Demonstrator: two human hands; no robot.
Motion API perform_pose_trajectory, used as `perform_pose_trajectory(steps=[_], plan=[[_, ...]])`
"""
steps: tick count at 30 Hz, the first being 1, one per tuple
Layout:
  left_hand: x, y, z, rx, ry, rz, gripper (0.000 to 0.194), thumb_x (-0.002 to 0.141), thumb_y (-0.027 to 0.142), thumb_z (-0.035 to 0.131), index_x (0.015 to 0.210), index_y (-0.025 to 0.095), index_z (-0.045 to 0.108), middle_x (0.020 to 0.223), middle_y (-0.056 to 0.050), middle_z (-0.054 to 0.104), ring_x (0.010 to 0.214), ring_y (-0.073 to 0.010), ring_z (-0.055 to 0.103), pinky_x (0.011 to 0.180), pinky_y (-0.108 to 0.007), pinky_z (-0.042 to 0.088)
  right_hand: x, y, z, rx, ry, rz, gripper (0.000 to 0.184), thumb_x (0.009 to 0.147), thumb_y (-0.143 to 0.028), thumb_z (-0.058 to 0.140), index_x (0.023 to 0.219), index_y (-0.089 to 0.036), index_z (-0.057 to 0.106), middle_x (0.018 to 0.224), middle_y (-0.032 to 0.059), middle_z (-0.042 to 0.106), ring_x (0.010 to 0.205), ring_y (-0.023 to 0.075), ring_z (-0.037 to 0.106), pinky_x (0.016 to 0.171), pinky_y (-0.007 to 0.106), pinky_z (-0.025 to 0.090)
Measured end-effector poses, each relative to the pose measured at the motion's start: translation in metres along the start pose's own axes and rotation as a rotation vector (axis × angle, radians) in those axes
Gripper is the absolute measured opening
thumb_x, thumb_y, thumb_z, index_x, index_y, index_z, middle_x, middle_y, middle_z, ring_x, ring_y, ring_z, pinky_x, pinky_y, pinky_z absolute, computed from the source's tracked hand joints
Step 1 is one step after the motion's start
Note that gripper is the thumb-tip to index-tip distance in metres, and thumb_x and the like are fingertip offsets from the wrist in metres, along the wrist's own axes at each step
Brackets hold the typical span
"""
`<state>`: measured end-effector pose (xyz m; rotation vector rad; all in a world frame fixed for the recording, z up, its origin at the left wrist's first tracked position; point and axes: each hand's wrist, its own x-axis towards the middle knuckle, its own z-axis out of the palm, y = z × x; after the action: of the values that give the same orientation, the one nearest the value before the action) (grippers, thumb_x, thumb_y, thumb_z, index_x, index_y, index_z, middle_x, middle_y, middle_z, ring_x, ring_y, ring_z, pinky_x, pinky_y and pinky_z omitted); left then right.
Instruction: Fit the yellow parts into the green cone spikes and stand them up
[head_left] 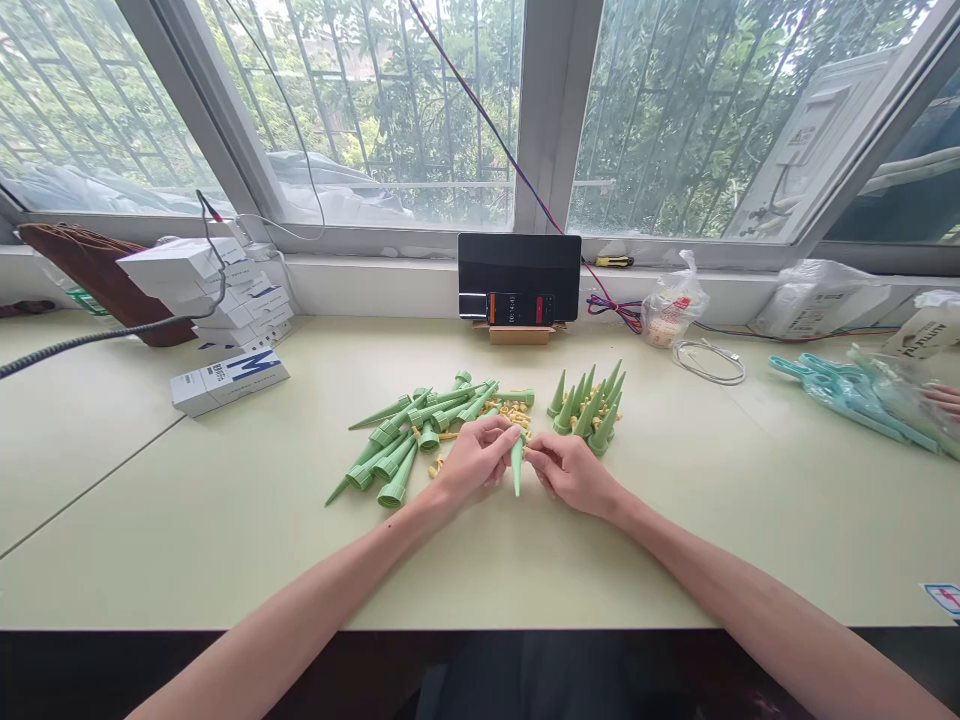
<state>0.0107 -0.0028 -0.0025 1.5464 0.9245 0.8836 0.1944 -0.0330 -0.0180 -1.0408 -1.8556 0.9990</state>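
My left hand (480, 455) pinches a hollow green plastic spike (517, 470), its pointed end hanging down toward me. Against the spike's wide end press the closed fingertips of my right hand (574, 472); whatever they grip is mostly hidden, with a hint of yellow there. To the left lies a loose heap of similar green spikes (401, 480), pointing different ways. Small yellow plastic pieces (437, 466) are scattered beside and behind my left hand. Beyond my right hand, several green spikes (589, 412) stand upright in a cluster, tips up, with yellow bits among them.
At the back, a phone (520, 309) leans against a black screen (517, 262). White boxes (229, 380) are at the left. Rightward are a plastic bag (671, 305), a coiled white cable (709, 362) and turquoise plastic items (847, 395). Another person's hand (943, 400) shows at the right edge.
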Motion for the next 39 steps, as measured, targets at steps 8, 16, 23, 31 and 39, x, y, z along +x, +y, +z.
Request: perform_pose_trajectory(steps=[8,16,23,31,39], plan=[[0.000,-0.004,-0.002,0.035,-0.053,0.061,0.033,0.090,0.051,0.057,0.093,0.018,0.060,0.056,0.005,0.050,0.043,-0.0085,0.047,0.043,-0.020,0.038,0.000,0.004,-0.001,0.186,-0.055,0.094,0.035,0.097,-0.042,0.049,0.070,-0.021,0.044,0.051,-0.0069,0.045,0.038,0.0091,0.046,0.042,0.023,0.037],[0.000,-0.002,-0.004,0.071,-0.099,0.091,0.033,0.091,0.049,0.056,0.107,0.021,0.061,0.072,0.002,0.054,0.047,-0.0078,0.046,0.042,-0.020,0.036,0.003,0.003,-0.005,0.464,-0.148,0.275,0.036,0.090,-0.052,0.057,0.078,-0.018,0.054,0.057,-0.0081,0.040,0.036,0.0050,0.040,0.030,0.017,0.022],[-0.002,0.000,-0.004,0.151,-0.089,0.158,0.036,0.094,0.044,0.054,0.115,0.018,0.064,0.063,0.003,0.052,0.048,-0.0080,0.041,0.045,-0.020,0.034,0.004,0.002,-0.008,0.557,-0.186,0.329,0.040,0.087,-0.055,0.062,0.077,-0.017,0.056,0.054,-0.0090,0.035,0.035,0.0036,0.034,0.030,0.016,0.018],[-0.001,-0.003,0.001,0.127,0.016,0.155,0.034,0.090,0.044,0.059,0.110,0.017,0.065,0.070,0.000,0.060,0.055,-0.0107,0.053,0.050,-0.021,0.042,0.003,-0.001,-0.001,0.127,0.001,0.118,0.035,0.096,-0.045,0.050,0.074,-0.019,0.055,0.053,-0.0044,0.051,0.040,0.0103,0.051,0.047,0.025,0.041],[0.001,0.000,0.000,0.028,0.081,0.092,0.030,0.090,0.046,0.059,0.090,0.017,0.062,0.052,0.006,0.047,0.043,-0.0082,0.045,0.042,-0.020,0.036,0.001,-0.006,0.002,-0.003,0.148,0.033,0.028,0.097,-0.044,0.049,0.098,-0.019,0.062,0.072,-0.0006,0.058,0.046,0.0111,0.054,0.050,0.027,0.046]])
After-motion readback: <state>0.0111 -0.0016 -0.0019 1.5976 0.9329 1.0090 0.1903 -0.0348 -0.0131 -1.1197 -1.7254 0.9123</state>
